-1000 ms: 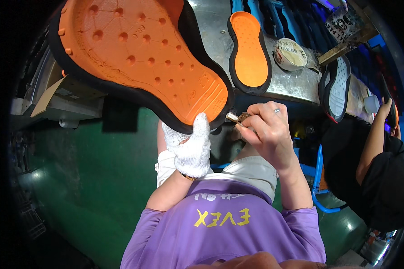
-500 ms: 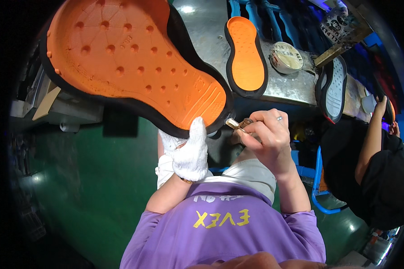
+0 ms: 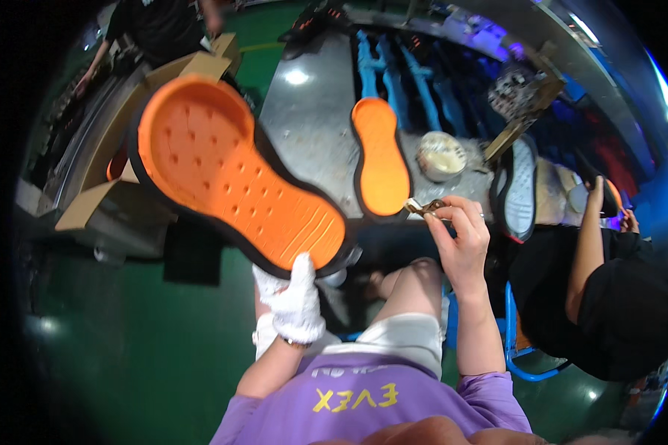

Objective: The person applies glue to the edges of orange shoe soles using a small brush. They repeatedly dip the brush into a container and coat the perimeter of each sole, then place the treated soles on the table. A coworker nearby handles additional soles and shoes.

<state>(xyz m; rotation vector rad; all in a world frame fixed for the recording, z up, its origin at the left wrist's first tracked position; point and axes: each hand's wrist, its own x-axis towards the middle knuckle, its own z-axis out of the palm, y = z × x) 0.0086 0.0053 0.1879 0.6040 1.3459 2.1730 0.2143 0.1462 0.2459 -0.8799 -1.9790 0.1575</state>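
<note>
My gloved left hand grips the toe end of a shoe sole, orange inside with a black rim, with the thumb on the orange face. The sole is tilted up in front of me, its heel end far left. My bare right hand is apart from the sole, to its right. Between its thumb and fingers is a small brass-coloured clip with a pale tip. That tip is by the toe of a second orange sole lying on the metal table.
A round tub of pale stuff stands on the table, near a grey sole. Blue-strapped racking lies beyond. At right, a co-worker in black holds another sole. An open cardboard box is at left; another person stands beyond it.
The held sole has moved lower and farther from my view. My right hand has drawn the clip away from its toe, rightward. My view has shifted, showing more of the table's far side.
</note>
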